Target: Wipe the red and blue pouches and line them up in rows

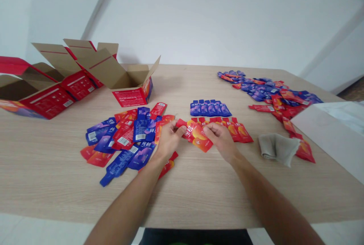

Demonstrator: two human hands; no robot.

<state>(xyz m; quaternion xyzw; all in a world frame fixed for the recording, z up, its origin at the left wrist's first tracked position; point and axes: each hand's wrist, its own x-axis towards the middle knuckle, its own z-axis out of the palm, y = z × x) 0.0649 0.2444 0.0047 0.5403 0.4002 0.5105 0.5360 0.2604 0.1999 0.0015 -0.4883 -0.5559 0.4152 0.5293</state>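
Between my two hands, over the middle of the table, is a red sachet [196, 135] with an orange fruit print, held tilted. My left hand [170, 137] pinches its narrow neck end, and my right hand [220, 137] grips its upper right edge. Just behind it lies a row of red sachets [236, 129], overlapping side by side and partly covered by my right hand. A neat row of blue sachets [210, 108] sits farther back. Left of my left hand spreads a loose pile of blue and red sachets [125, 135], some showing barcodes.
Open red cartons [51, 97] stand at the left, and a smaller open carton [129, 97] sits nearer the middle. More mixed sachets [264, 88] are heaped at the back right. A folded grey cloth [277, 148] lies beside a white box or bag [330, 135] at the right edge.
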